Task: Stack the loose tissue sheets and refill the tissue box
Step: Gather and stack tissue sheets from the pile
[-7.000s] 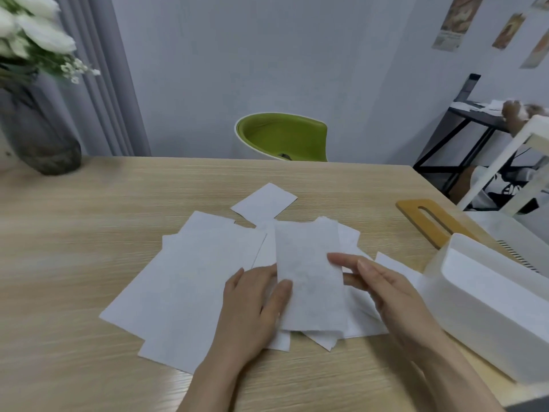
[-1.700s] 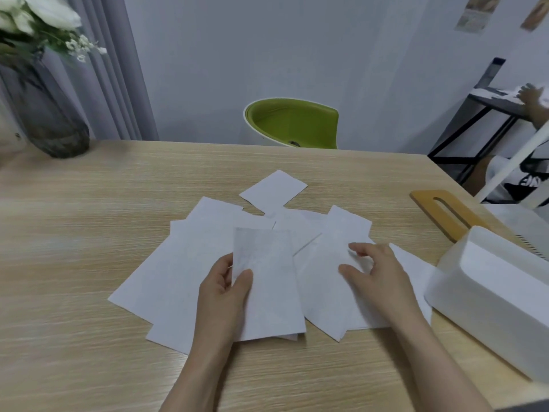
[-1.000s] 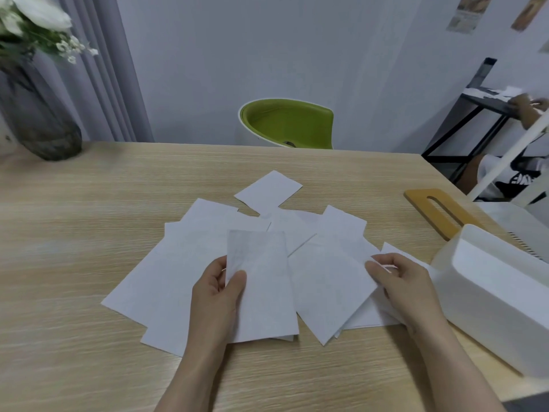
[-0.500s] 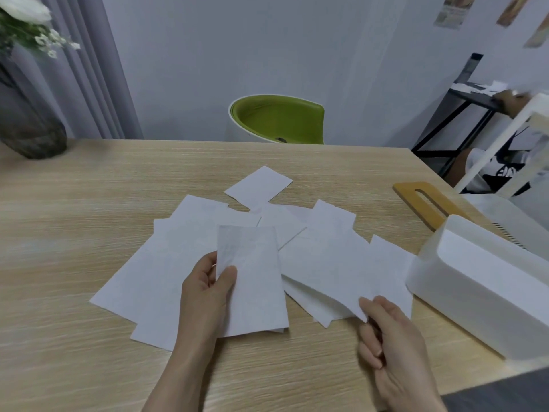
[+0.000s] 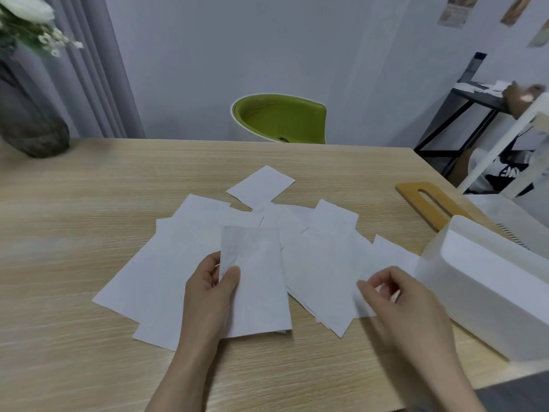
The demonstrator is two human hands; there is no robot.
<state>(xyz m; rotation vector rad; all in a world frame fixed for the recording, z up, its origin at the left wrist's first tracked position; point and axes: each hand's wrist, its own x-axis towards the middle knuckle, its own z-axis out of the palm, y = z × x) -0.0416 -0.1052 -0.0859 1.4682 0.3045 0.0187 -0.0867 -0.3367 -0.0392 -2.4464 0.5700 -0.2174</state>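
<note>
The left hand (image 5: 212, 288) grips a small stack of tissues (image 5: 255, 282), thumb curled over its top sheet and fingers underneath, holding it just above the spread on the tabletop (image 5: 89, 203). The right hand (image 5: 398, 295) has its fingers curled in and seems to be pinching the near edge of a loose sheet (image 5: 368, 263) that lies beside the tissue box (image 5: 487, 295). Half a second ago that hand was down by the table's near edge, off the paper; now it has come back up onto the sheets on the right, while the left has kept its stack in place. I take that to mean the next sheet is about to be lifted and laid on the pile, so the stacking is only partly done

Around the hands, many more tissues (image 5: 190, 257) lie fanned and overlapping, with one square piece (image 5: 261, 184) a little apart at the far side. The box sits open at the right, touching the nearest sheet's corner, and I can't see inside it. Its wooden lid (image 5: 427, 203) lies behind it. A vase of white flowers (image 5: 29, 114) stands at the far left corner, and a green chair (image 5: 279, 118) faces the table
</note>
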